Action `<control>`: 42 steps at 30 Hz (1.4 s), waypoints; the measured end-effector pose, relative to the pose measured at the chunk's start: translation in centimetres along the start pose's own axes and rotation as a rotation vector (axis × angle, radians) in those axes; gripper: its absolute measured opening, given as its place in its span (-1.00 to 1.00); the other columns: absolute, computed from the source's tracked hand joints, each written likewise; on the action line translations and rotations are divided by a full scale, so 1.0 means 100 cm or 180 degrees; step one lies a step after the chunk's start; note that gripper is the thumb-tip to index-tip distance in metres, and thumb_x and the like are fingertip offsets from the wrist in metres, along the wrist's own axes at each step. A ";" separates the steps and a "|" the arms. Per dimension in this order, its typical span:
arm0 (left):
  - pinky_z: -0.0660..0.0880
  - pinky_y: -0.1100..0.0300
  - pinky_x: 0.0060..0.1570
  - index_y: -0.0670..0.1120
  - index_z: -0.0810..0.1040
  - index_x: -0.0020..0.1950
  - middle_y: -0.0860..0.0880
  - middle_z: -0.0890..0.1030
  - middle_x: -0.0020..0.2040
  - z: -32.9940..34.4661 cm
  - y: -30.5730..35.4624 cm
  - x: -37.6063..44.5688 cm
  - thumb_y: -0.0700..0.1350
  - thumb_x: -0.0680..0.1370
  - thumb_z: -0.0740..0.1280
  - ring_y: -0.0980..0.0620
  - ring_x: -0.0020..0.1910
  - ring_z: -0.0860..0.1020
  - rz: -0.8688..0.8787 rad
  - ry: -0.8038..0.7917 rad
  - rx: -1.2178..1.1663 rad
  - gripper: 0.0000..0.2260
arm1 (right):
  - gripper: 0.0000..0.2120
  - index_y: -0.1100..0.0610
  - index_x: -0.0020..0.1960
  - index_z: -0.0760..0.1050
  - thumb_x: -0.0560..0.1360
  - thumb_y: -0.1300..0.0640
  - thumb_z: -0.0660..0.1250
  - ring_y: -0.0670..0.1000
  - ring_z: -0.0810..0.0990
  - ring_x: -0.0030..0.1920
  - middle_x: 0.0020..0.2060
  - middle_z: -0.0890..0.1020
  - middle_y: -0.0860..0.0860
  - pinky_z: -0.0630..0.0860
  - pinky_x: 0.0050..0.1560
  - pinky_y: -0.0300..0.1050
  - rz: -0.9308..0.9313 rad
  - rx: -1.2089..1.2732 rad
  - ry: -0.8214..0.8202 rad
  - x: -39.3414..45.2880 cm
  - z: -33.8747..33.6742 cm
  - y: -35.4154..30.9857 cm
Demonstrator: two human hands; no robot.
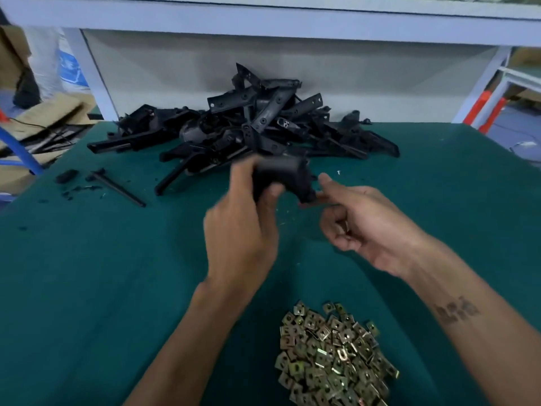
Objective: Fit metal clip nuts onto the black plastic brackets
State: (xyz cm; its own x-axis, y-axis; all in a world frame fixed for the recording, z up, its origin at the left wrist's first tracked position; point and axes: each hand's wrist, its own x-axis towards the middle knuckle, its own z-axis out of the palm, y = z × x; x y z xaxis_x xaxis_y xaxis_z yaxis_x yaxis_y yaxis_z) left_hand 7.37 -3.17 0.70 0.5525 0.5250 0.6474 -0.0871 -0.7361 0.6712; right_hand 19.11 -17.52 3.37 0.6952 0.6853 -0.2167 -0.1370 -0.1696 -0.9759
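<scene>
My left hand (240,227) grips 1 black plastic bracket (282,177) above the green table mat (87,288), fingers and thumb wrapped round its near end. My right hand (363,224) touches the bracket's right end with thumb and forefinger, the other fingers curled loosely; whether they hold a nut I cannot tell. The pile of brackets (248,127) lies beyond, the heap of metal clip nuts (333,356) nearest me.
</scene>
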 end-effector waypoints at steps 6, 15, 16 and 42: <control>0.48 0.18 -0.50 -0.08 0.57 0.03 0.09 0.67 -0.23 -0.008 -0.008 0.036 -0.11 0.68 0.28 -0.05 -0.39 0.62 -0.1868 -0.1354 -0.1991 -0.89 | -0.84 -0.04 0.05 0.72 0.50 0.00 0.43 -0.10 0.50 -0.39 -0.37 0.61 -0.02 0.38 -0.37 -0.30 -0.0463 -0.0845 -0.0216 -0.034 -0.033 0.050; 0.26 0.30 -0.59 -0.08 0.40 -0.08 0.02 0.36 -0.20 0.017 -0.056 0.006 -0.27 0.62 0.26 0.11 -0.40 0.30 -0.3201 -0.1693 -0.3721 -0.87 | -0.77 -0.23 0.01 0.70 0.37 -0.21 0.50 -0.07 0.57 -0.09 -0.09 0.57 -0.13 0.45 -0.11 -0.31 -0.0679 -0.2058 -0.0458 -0.058 -0.036 0.087; 0.26 0.31 -0.60 -0.08 0.41 -0.08 0.02 0.36 -0.20 0.019 -0.058 0.003 -0.28 0.62 0.24 0.12 -0.39 0.30 -0.3227 -0.1717 -0.3759 -0.86 | -0.82 -0.23 -0.01 0.69 0.39 -0.17 0.51 -0.06 0.57 -0.06 -0.09 0.56 -0.14 0.45 -0.10 -0.29 -0.0678 -0.2141 -0.0450 -0.057 -0.032 0.086; 0.29 0.33 -0.59 -0.13 0.49 0.06 -0.01 0.35 -0.19 0.030 -0.071 0.007 -0.19 0.59 0.37 0.13 -0.43 0.28 -0.2696 -0.2321 -0.3990 -0.91 | -0.93 0.25 -0.14 0.66 0.39 0.29 0.41 -0.08 0.54 -0.41 -0.34 0.62 0.10 0.42 -0.48 -0.31 -0.0771 0.1432 0.0147 0.039 -0.001 0.069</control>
State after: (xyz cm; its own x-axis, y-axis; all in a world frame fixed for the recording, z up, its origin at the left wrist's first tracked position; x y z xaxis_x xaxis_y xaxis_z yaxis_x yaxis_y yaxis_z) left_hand 10.87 1.12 -4.75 0.9973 0.0091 -0.0724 0.0530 0.5911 0.8049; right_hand 20.92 -16.12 -4.18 0.7737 0.6335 0.0084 -0.2512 0.3188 -0.9139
